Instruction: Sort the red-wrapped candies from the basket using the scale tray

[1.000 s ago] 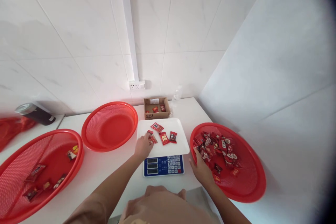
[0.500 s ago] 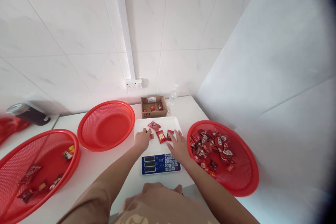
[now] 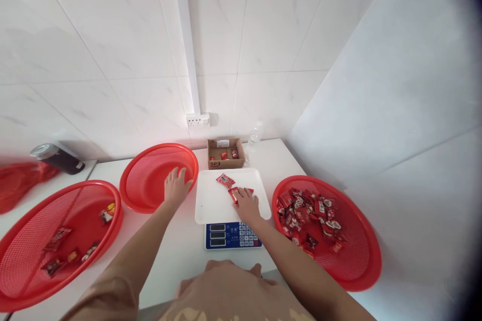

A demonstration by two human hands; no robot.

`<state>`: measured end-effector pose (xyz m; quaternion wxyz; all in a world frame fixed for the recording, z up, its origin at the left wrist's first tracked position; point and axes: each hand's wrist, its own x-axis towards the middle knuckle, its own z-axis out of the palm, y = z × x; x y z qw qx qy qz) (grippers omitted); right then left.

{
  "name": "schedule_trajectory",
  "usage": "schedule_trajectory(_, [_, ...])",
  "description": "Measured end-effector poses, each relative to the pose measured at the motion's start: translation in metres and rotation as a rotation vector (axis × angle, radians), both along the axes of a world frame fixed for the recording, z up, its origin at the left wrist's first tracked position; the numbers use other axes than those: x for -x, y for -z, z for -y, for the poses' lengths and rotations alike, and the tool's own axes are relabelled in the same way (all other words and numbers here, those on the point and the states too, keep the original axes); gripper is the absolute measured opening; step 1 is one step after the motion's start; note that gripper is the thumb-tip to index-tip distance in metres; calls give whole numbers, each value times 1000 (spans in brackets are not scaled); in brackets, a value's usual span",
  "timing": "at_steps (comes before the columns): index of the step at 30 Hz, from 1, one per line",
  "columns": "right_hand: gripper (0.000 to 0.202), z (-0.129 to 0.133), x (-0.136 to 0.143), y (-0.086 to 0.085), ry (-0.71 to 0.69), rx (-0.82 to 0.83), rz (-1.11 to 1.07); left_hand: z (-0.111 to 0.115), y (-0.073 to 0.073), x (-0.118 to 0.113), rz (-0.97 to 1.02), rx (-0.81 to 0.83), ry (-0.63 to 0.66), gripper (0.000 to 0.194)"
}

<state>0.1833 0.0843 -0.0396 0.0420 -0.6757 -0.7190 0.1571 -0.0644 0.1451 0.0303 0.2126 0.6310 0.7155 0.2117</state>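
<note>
My left hand [image 3: 176,188] hovers over the right part of the middle red basket [image 3: 130,200], fingers spread, with nothing seen in it. On the white scale tray [image 3: 211,208], my right hand [image 3: 246,205] rests its fingers on red candy packets [image 3: 234,194], partly hiding them. Whether it grips one cannot be made out. Another red packet [image 3: 225,180] lies flat on the tray just behind. The blue keypad panel [image 3: 232,235] of the scale shows in front of the tray.
A right-hand red basket [image 3: 367,261] holds many wrapped candies; a left one [image 3: 113,210] holds several. Behind the scale stand a small cardboard box [image 3: 226,164] with packets and a clear bottle [image 3: 256,133]. A black tumbler [image 3: 58,158] lies at the far left.
My left hand has left the tray and moved left over the middle basket, its fingers now spread. My right hand has shifted left onto the packets. Fewer packets show on the tray.
</note>
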Motion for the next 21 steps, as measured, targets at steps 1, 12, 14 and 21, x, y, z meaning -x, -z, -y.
schedule_trajectory(1, [43, 1, -2, 0, 13, -6, -19, 4, 3, -10, 165, 35, 27, 39])
schedule_trajectory(12, [37, -2, 3, -15, 221, -73, -690, 49, 47, -121, 1024, 669, 150, 48])
schedule_trajectory(14, [42, 0, 16, -20, 176, -53, -866, 49, 46, -122, 1185, 708, 97, 46])
schedule_trajectory(21, [50, -23, 25, -13, 111, -85, -671, 31, 35, -72, 1438, 497, -491, 12])
